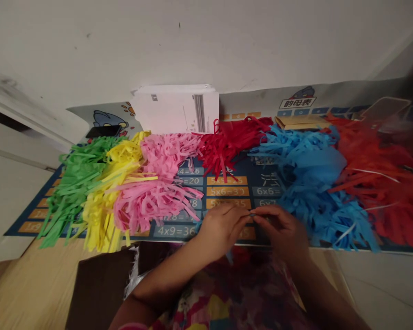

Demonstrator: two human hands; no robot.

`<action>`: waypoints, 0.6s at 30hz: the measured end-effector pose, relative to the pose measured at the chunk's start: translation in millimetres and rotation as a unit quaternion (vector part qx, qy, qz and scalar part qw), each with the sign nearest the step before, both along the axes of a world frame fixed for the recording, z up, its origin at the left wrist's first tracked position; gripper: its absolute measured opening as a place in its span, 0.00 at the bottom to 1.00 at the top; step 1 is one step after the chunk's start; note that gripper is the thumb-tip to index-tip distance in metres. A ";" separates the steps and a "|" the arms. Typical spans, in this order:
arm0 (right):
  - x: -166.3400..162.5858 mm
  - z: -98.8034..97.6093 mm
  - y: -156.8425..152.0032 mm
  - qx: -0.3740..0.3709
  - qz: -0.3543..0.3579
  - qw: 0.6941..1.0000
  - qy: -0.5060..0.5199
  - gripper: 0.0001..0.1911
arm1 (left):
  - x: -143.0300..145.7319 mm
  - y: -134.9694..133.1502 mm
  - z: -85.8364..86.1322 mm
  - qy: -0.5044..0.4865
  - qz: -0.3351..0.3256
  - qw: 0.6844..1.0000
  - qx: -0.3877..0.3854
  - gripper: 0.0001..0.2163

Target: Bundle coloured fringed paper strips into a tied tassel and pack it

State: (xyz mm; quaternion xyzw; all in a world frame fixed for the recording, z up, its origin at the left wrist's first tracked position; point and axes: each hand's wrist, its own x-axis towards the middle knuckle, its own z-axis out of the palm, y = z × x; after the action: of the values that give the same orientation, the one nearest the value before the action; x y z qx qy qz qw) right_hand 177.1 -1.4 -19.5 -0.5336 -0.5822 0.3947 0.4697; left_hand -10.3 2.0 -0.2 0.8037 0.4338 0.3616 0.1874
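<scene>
My left hand (220,229) is closed, its thumb and fingers pinched together over the table's front edge. Bits of a blue paper tassel (229,256) poke out from behind and below it; most of the tassel is hidden. My right hand (284,231) is pinched too, and its fingertips meet those of the left at a tiny bluish end. Left of my hands lies a pile of pink paper tassels (151,201). Fringed blue paper tassels (309,183) are heaped just right of my right hand. Dark red tassels (230,142) lie farther back.
Yellow tassels (106,206) and green tassels (79,178) cover the table's left end; orange-red tassels (382,183) lie at the right. A white box (175,110) leans against the wall. A dark phone-like object (103,131) sits behind the green pile. A printed mat (189,233) covers the table.
</scene>
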 end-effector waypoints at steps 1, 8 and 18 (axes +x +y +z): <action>-0.2 0.3 -0.2 -0.003 -0.001 1.000 0.008 0.06 | -0.5 -0.4 -0.2 -0.010 0.004 1.000 -0.012 0.08; -0.9 -3.0 6.2 -0.021 0.062 0.996 0.059 0.03 | -6.3 6.5 -1.3 -0.072 -0.017 0.995 -0.069 0.08; -2.6 7.7 4.3 0.127 0.034 0.988 -0.082 0.05 | -10.6 10.9 1.2 -0.090 -0.013 0.995 0.041 0.05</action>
State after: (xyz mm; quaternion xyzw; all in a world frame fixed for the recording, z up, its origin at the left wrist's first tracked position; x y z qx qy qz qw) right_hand 174.5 2.9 -11.8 -0.4806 -0.6818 0.2880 0.4703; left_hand -20.9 12.9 1.0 0.7804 0.3898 0.4472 0.1975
